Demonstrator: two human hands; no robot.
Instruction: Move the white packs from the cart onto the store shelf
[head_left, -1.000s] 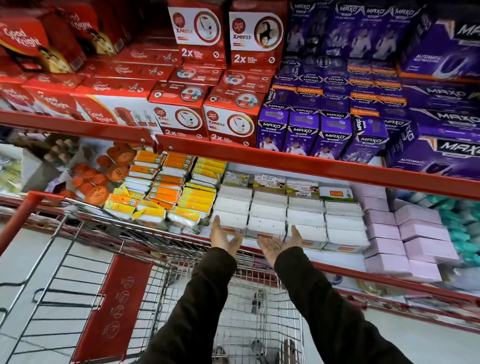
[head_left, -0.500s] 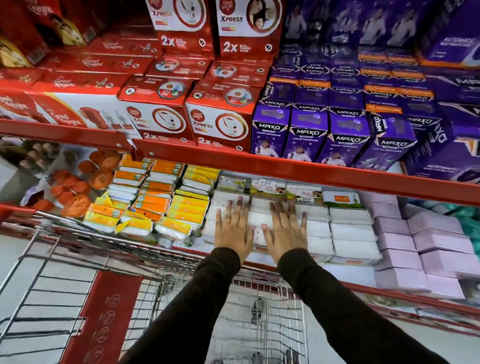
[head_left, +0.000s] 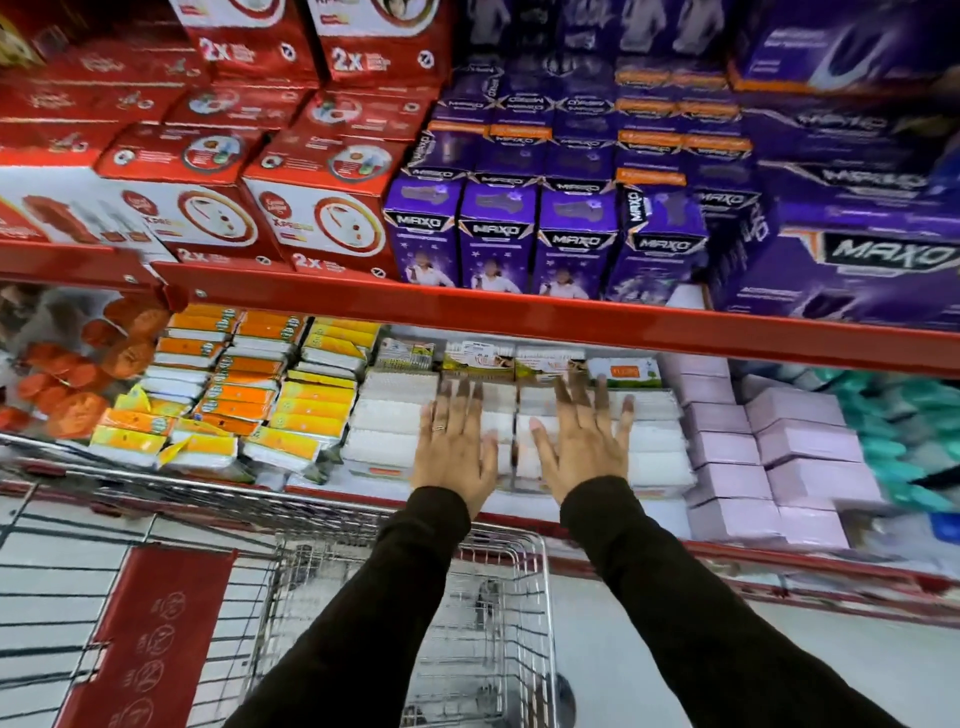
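Note:
Several white packs (head_left: 389, 415) lie in stacked rows on the lower store shelf (head_left: 519, 506), under a red shelf rail. My left hand (head_left: 454, 447) lies flat on the white packs with fingers spread, a ring on one finger. My right hand (head_left: 584, 441) lies flat beside it on the same rows, fingers also spread. Neither hand grips a pack. Below my arms stands the wire cart (head_left: 498, 613); the part of its basket that shows holds no white packs.
Orange and yellow packs (head_left: 249, 395) fill the shelf left of the white ones, pale pink boxes (head_left: 769, 457) the right. Red boxes (head_left: 311, 208) and purple boxes (head_left: 571, 234) crowd the shelf above. A red cart flap (head_left: 150, 634) hangs at lower left.
Both hands turned from palms-up at the shelf edge to palms-down, moved onto the white packs and spread further apart. The camera moved closer to the shelf.

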